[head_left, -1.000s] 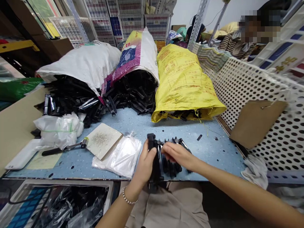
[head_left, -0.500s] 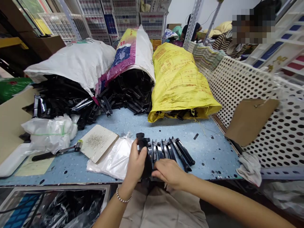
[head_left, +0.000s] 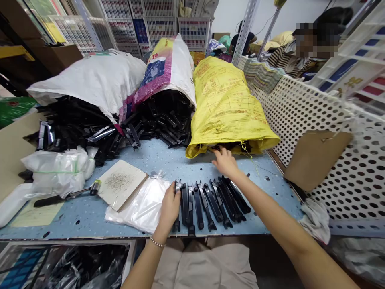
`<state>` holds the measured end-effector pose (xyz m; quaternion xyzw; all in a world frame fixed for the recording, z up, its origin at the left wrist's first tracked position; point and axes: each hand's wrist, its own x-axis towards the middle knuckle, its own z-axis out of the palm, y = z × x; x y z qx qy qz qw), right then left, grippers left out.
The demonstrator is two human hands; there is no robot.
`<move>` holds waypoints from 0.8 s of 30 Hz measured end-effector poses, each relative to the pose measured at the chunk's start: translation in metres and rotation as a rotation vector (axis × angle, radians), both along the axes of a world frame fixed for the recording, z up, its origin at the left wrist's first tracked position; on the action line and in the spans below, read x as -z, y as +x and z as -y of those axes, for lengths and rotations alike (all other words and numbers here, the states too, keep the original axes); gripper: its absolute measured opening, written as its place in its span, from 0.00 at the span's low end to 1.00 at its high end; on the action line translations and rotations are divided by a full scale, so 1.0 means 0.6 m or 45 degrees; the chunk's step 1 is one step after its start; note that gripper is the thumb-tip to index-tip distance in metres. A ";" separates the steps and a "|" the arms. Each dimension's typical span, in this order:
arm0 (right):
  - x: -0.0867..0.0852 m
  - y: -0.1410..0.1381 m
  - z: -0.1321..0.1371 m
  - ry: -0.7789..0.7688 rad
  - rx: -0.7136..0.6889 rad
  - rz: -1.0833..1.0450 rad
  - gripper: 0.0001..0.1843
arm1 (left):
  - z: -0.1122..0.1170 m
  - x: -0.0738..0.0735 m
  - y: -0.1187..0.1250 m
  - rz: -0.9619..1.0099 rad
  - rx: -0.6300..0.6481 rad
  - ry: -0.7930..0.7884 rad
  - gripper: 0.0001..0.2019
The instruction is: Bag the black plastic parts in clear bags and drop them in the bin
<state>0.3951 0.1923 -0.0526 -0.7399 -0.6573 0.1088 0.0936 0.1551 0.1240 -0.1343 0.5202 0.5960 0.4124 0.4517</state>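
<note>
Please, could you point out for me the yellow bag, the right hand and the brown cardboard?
Yellow bag [head_left: 230,105], head view: middle of its printed side.
Right hand [head_left: 226,163], head view: back of hand.
Brown cardboard [head_left: 317,161], head view: its flat face.

Slim black plastic parts [head_left: 212,204] lie side by side in a loose row on the blue table [head_left: 150,156], close to its near edge. Each is long and narrow with a glossy surface, and several have a forked, notched tip at the far end. They slant slightly, the right-hand ones more than the left, and those on the right crowd together, touching. The leftmost is partly hidden. Beyond the row, a bulging yellow sack [head_left: 227,104] with red print lies on its side, its frayed mouth facing the row, dark pieces [head_left: 231,145] showing just inside.
</note>
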 end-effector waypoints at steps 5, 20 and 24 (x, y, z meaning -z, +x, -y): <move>0.022 -0.122 0.162 -0.022 -0.432 -0.410 0.28 | 0.006 -0.030 0.002 0.743 -0.226 -0.154 0.15; 0.056 -0.172 0.220 0.017 -0.163 -1.143 0.29 | 0.056 -0.062 -0.076 0.209 -0.024 0.162 0.17; 0.047 -0.169 0.211 -0.205 0.107 -1.779 0.27 | 0.067 -0.042 -0.139 -0.857 0.083 0.380 0.13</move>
